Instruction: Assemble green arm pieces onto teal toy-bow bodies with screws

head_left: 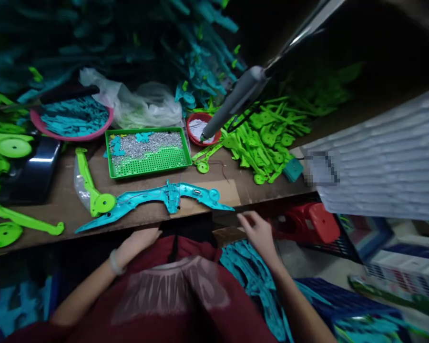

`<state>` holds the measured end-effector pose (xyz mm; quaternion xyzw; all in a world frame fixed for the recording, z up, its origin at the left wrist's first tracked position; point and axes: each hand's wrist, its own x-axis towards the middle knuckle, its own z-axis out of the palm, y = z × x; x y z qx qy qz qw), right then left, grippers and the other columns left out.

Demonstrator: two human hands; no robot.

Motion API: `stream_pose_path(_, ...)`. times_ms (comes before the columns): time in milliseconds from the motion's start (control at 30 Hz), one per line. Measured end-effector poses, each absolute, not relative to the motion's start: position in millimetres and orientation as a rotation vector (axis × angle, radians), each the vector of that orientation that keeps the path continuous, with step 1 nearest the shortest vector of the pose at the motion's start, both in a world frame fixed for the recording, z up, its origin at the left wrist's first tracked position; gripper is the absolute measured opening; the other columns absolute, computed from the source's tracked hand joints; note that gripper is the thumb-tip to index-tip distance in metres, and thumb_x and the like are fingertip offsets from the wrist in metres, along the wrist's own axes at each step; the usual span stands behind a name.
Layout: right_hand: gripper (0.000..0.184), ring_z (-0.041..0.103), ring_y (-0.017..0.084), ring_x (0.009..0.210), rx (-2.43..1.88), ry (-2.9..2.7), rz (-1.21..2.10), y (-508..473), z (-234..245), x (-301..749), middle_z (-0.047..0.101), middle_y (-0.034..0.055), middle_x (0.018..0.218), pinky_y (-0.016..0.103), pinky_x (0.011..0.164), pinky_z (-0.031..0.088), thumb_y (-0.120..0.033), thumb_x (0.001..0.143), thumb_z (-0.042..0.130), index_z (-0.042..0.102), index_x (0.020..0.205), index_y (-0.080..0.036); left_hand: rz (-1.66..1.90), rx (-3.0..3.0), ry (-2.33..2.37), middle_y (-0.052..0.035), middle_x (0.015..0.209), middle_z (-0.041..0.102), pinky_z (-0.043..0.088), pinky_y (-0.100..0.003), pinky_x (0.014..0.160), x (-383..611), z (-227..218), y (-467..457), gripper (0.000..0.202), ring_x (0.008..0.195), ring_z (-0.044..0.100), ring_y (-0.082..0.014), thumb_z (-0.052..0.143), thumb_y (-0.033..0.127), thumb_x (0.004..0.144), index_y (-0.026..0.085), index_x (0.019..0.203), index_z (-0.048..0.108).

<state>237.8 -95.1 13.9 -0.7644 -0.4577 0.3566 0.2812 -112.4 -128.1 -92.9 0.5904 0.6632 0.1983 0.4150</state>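
A teal plastic toy bow (164, 197) lies along the front of the brown workbench (57, 200). My left hand (137, 243) rests low at the bench's front edge, just below the bow, fingers curled loosely with nothing seen in them. My right hand (259, 231) hovers right of the bow below the bench edge, fingers bent above a pile of teal parts (250, 271) beside my lap. What its fingers hold, if anything, is blurred. A green bow half (91, 188) lies left of the teal bow.
A green tray of small screws (146, 152) sits behind the bow. A hanging grey power screwdriver (236, 100) points at a red bowl (200, 128). Green parts (268, 138) pile at right, a pink basin of teal parts (73, 119) at left. A red stool (307, 221) stands below.
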Motion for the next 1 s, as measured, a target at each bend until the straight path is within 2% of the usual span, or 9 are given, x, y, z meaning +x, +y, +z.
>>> stream_pose_path(67,0.029,0.058,0.024,0.076,-2.039,-1.341,0.711,-59,23,255,0.065,0.0059,0.074,0.037,0.075,0.047,-0.051,0.07,0.071,0.063,0.072,-0.023,0.456,1.664,1.379,-0.0056,0.114,0.069,0.057,-0.036,0.091,-111,-73,-133,0.029,0.099,0.068,-0.0205,0.073,0.035,0.086,0.021,0.111,0.069)
stream_pose_path(133,0.022,0.058,0.025,0.08,-2.01,-1.459,0.605,-15,25,263,0.065,0.0073,0.079,0.041,0.084,0.046,-0.044,0.073,0.067,0.062,0.073,-0.022,0.413,1.858,1.155,-0.0049,0.122,0.07,0.053,-0.039,0.099,-108,-54,-141,0.037,0.11,0.067,-0.0237,0.077,0.022,0.08,0.026,0.116,0.067)
stream_pose_path(267,0.017,0.057,0.026,0.089,-1.897,-1.684,0.588,58,7,239,0.064,0.0098,0.091,0.043,0.091,0.044,-0.034,0.072,0.068,0.062,0.08,-0.02,0.422,2.194,1.096,-0.0098,0.135,0.063,0.051,-0.046,0.104,-108,-24,-158,0.037,0.121,0.061,-0.0266,0.059,0.024,0.093,0.022,0.13,0.058)
stream_pose_path(400,0.011,0.055,0.024,0.085,-1.744,-1.786,0.68,78,-8,210,0.059,0.0075,0.089,0.043,0.089,0.045,-0.028,0.073,0.067,0.058,0.075,-0.021,0.55,2.241,1.254,-0.0095,0.128,0.067,0.055,-0.042,0.098,-120,-6,-174,0.031,0.115,0.065,-0.0244,0.052,0.028,0.098,0.022,0.128,0.057)
stream_pose_path(500,0.016,0.054,0.023,0.084,-1.629,-1.754,0.748,72,-10,211,0.055,0.0065,0.086,0.043,0.09,0.045,-0.028,0.076,0.065,0.052,0.07,-0.022,0.669,2.234,1.354,-0.0081,0.119,0.07,0.056,-0.039,0.094,-127,4,-186,0.025,0.108,0.068,-0.0226,0.048,0.025,0.1,0.022,0.123,0.059)
stream_pose_path(667,0.024,0.053,0.017,0.071,-1.391,-1.516,0.92,49,6,224,0.053,0.0003,0.076,0.033,0.069,0.05,-0.045,0.082,0.058,0.046,0.079,-0.024,0.925,2.228,1.455,-0.0059,0.11,0.072,0.055,-0.035,0.093,-112,20,-177,0.022,0.102,0.069,-0.0198,0.053,0.018,0.098,0.022,0.118,0.061)
stream_pose_path(767,0.028,0.048,0.011,0.061,-1.18,-1.343,1.012,31,32,218,0.046,-0.0047,0.071,0.025,0.06,0.047,-0.047,0.078,0.063,0.045,0.078,-0.025,1.036,2.209,1.606,-0.0103,0.118,0.068,0.052,-0.039,0.099,-95,21,-144,0.027,0.112,0.065,-0.0233,0.056,0.018,0.096,0.02,0.123,0.058)
stream_pose_path(900,0.024,0.034,0.006,0.047,-0.595,-0.903,1.227,3,72,206,0.035,-0.0073,0.06,0.016,0.043,0.037,-0.033,0.063,0.082,0.061,0.071,-0.027,0.834,2.319,1.708,-0.0222,0.146,0.048,0.04,-0.053,0.112,-82,7,-98,0.059,0.137,0.045,-0.0351,0.063,0.035,0.093,0.01,0.143,0.042)
stream_pose_path(1000,0.018,0.032,0.008,0.043,-0.434,-0.8,1.088,-16,93,206,0.038,-0.0056,0.058,0.019,0.034,0.035,-0.039,0.062,0.086,0.07,0.071,-0.039,0.671,2.392,1.662,-0.0235,0.149,0.045,0.035,-0.055,0.115,-82,-7,-83,0.073,0.141,0.041,-0.0364,0.062,0.045,0.092,0.007,0.148,0.033)
